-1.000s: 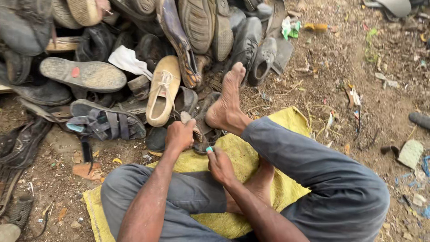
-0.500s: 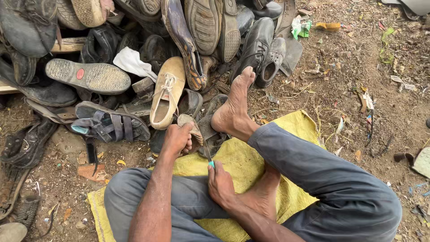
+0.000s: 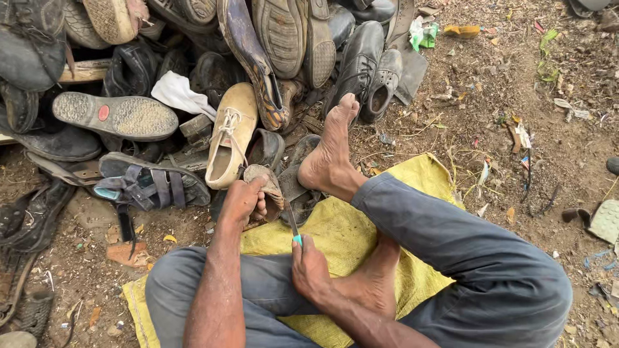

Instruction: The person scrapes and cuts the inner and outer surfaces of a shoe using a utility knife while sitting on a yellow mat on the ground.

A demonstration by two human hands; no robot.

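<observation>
While the person sits cross-legged on a yellow sack (image 3: 348,225) spread over the dirt ground (image 3: 516,96), the head view shows the left hand (image 3: 244,201) with its grip closed around a worn brown shoe sole (image 3: 267,188), pinning it at the sack's 11 o'clock edge. Just at 5 o'clock from it, the right hand (image 3: 311,270) has its grip closed on a teal-handled knife (image 3: 294,229), blade tip touching the sole. A shoe pile (image 3: 193,77) lies at 12 o'clock, beside the bare foot (image 3: 329,151).
</observation>
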